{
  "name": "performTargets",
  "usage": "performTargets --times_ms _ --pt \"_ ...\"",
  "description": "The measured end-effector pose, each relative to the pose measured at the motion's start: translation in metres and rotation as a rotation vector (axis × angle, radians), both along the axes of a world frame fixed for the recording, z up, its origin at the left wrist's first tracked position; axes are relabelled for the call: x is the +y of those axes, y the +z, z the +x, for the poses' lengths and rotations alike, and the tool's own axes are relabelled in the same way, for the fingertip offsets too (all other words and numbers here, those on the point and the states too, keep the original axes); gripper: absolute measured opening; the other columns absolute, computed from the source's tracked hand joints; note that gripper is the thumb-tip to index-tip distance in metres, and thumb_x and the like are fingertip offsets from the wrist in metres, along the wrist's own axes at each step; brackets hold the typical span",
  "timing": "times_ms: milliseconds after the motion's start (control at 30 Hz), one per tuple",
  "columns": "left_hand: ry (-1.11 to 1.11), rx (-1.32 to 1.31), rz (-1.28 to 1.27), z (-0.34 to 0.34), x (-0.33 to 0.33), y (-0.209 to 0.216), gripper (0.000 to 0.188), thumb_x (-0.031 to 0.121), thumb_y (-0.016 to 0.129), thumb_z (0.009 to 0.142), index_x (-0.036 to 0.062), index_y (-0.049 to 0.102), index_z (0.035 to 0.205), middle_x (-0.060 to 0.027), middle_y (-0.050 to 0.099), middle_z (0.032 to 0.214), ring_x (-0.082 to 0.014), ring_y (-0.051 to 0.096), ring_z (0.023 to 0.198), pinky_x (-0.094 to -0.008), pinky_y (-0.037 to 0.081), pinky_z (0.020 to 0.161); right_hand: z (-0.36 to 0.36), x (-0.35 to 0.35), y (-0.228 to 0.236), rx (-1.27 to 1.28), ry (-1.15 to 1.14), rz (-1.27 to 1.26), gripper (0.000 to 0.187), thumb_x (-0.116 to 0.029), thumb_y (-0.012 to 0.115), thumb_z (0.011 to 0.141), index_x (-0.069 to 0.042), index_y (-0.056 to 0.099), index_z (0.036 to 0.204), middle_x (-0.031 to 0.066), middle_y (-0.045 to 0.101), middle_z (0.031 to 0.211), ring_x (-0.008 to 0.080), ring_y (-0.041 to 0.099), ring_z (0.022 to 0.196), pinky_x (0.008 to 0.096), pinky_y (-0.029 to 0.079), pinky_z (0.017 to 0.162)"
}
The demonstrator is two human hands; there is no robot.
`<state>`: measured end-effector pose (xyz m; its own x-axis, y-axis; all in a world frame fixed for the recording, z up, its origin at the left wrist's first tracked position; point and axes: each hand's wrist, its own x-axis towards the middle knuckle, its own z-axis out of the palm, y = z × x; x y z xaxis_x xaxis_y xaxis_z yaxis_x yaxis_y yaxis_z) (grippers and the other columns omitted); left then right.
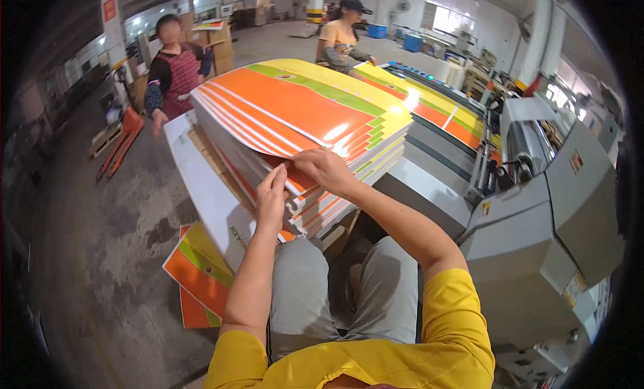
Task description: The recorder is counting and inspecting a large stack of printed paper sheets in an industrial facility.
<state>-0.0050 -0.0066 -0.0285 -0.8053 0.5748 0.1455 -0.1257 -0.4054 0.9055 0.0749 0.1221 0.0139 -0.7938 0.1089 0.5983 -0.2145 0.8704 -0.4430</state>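
Note:
A tall stack of glossy printed sheets (282, 107) in orange, green and yellow stands before me, its layers fanned into steps at the right. My right hand (325, 169) is closed on the near edge of a top printed sheet, which is bent up a little there. Just left and below, my left hand (270, 200) is upright against the stack's near side. Its fingers are pinched together at the same sheet's edge, the fingertips almost meeting the right hand's. Under the lifted edge, a dark gap and the orange sheet below show.
A grey machine (530, 248) stands close on the right, with a printed sheet (436, 110) on its feed bed. A white board (201, 181) lies beside the stack. Loose sheets (201, 271) lie at lower left. Two people stand beyond the stack. A red pallet jack (124, 137) is farther left.

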Motion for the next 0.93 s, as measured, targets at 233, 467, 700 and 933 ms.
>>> performTargets --times_ms 233,467,700,933 --pt "-0.026 0.224 -0.168 0.0 -0.004 -0.007 0.024 0.007 0.057 0.08 -0.0018 0.06 0.102 -0.0004 0.058 0.078 -0.0054 0.05 0.064 -0.0189 0.041 0.056 -0.008 0.007 0.035 0.071 -0.194 -0.733 0.039 -0.034 0.047 0.088 0.003 0.06 0.091 0.0091 0.061 0.072 0.0151 0.056 0.071 0.0311 0.044 0.065" --pt "0.02 0.217 -0.146 -0.004 -0.006 -0.006 0.028 0.011 0.056 0.081 -0.0037 0.056 0.104 -0.0016 0.056 0.082 -0.0053 0.045 0.063 -0.0186 0.038 0.056 0.005 -0.013 -0.001 0.099 -0.092 0.032 0.018 -0.018 0.054 0.082 -0.007 0.062 0.094 0.0133 0.062 0.08 0.0311 0.058 0.078 0.0373 0.047 0.068" --pt "-0.037 -0.147 0.174 0.0 -0.006 -0.002 0.053 0.017 0.045 0.088 0.0024 0.019 0.133 -0.013 0.052 0.102 -0.0173 0.056 0.085 -0.0283 0.048 0.069 0.014 -0.019 0.008 -0.022 -0.151 0.194 0.021 -0.008 0.053 0.079 -0.008 0.059 0.099 0.0118 0.062 0.086 0.0314 0.057 0.078 0.0382 0.046 0.066" --pt "-0.096 -0.177 0.126 -0.009 -0.003 -0.017 0.066 0.014 0.055 0.083 0.0043 0.016 0.134 -0.013 0.051 0.104 -0.0167 0.056 0.086 -0.0272 0.049 0.069 0.018 -0.029 0.01 -0.136 -0.251 0.355 0.025 -0.014 0.056 0.076 -0.009 0.058 0.1 0.0091 0.062 0.089 0.0298 0.057 0.081 0.0385 0.046 0.071"
